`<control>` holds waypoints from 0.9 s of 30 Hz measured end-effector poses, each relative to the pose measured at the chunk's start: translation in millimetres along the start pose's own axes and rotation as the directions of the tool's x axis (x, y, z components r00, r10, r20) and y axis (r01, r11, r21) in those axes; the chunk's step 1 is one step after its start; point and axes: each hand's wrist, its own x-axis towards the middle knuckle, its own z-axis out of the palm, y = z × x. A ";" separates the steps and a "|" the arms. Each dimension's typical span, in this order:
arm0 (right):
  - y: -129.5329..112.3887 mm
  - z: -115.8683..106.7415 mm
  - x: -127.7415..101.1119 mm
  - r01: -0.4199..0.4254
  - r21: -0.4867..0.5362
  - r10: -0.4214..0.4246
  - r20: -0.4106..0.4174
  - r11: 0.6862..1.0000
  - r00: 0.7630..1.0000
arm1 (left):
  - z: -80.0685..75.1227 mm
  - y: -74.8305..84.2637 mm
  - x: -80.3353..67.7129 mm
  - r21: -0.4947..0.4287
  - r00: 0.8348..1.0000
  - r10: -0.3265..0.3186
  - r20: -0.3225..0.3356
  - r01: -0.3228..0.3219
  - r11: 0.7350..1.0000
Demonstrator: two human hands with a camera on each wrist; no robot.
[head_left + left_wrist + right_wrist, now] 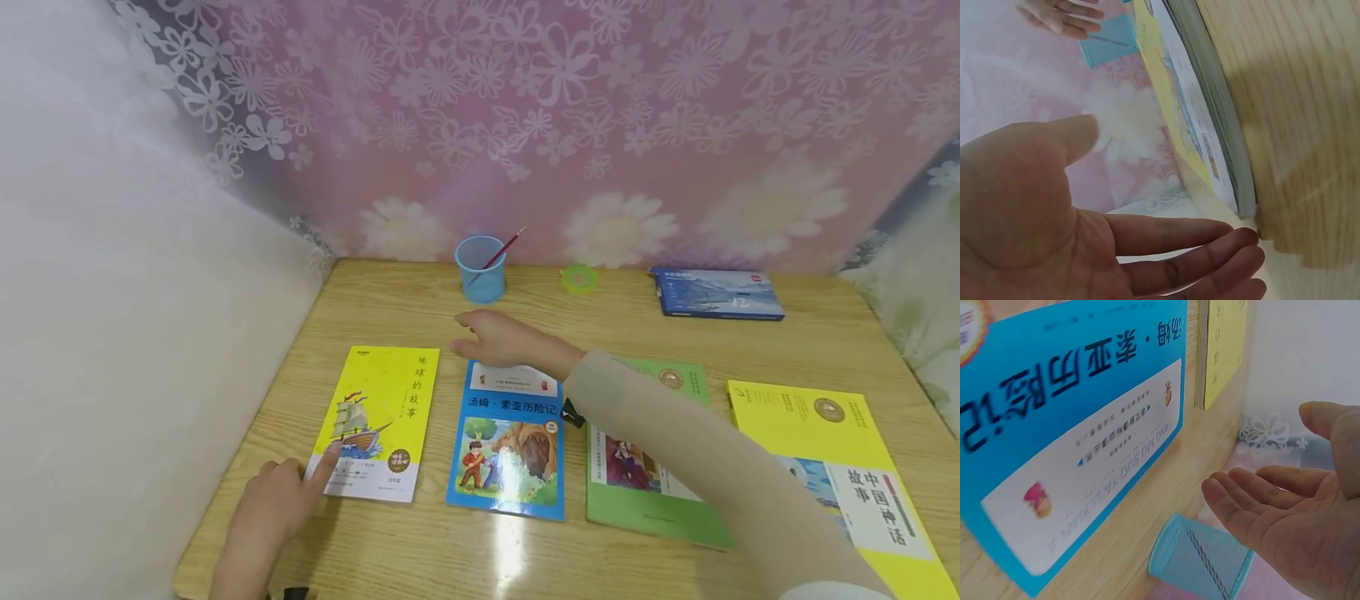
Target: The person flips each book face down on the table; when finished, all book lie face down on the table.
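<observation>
The left hand, fingers relaxed, touched the near corner of the yellow book lying flat on the desk; the right hand hovered open above the blue book; both paperbacks looked thin, light, glossy, probably best lifted by an edge.

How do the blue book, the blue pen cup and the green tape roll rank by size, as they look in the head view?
1. blue book, clearly the largest.
2. blue pen cup.
3. green tape roll, the smallest.
The cup and the roll stand farther from the camera, so they look somewhat smaller than they are.
</observation>
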 end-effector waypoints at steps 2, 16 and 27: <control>-3.1 3.7 7.2 -0.020 0.004 0.020 0.011 1.000 1.000 | 0.8 -0.2 0.9 -0.002 1.000 -0.014 0.002 0.014 1.000; -19.2 29.6 53.5 -0.198 -0.045 0.201 0.092 0.979 0.975 | 4.0 -1.3 4.4 -0.035 1.000 -0.026 0.014 0.027 0.999; -34.9 42.0 64.5 -0.220 -0.081 0.224 0.055 0.972 0.973 | 5.2 6.2 5.4 -0.011 1.000 -0.023 -0.007 0.023 1.000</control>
